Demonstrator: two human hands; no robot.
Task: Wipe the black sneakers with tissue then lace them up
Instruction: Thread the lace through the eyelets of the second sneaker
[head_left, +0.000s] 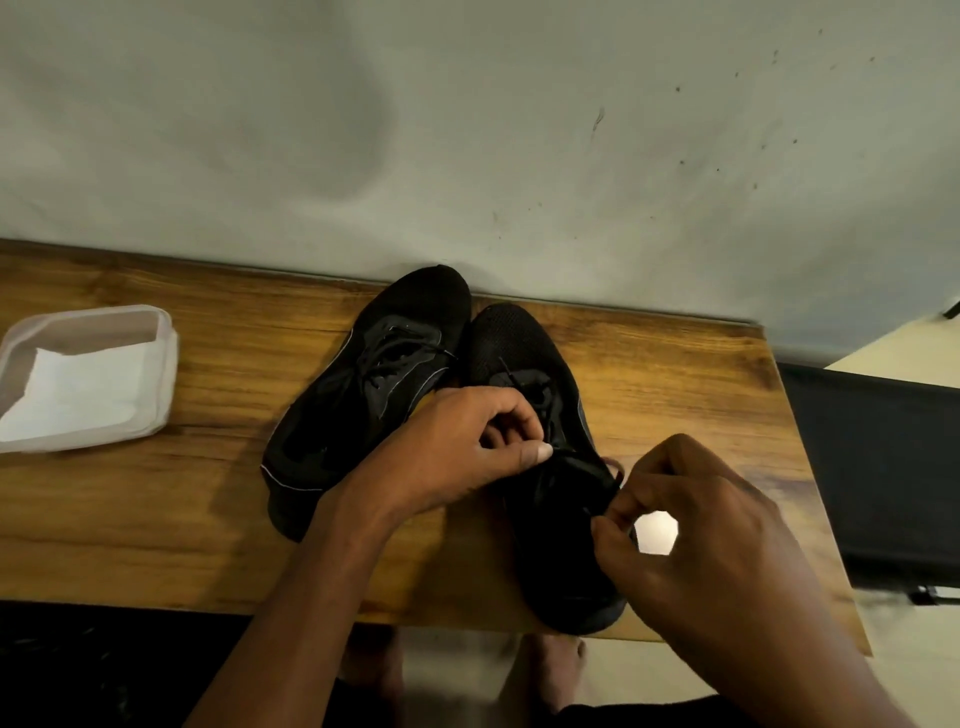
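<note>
Plastic tub (163, 358) w/ white tissue (78, 395) inside, on table (208, 519).

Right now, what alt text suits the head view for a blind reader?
The left hand and right hand pinch laces of one black sneaker on a wooden table; the other sneaker lies beside it, a tissue container farther left.

Mid-lacing of the right sneaker (519, 343) hidden under the left hand (467, 447); lace (571, 457) lost, black on black, inside the pinch of the right hand (691, 535). Inner heel of the left sneaker (374, 374) covered by the forearm. Tissue container (166, 364) clipped at left edge. Bare feet (550, 670) below the table (675, 364) blurred.
</note>
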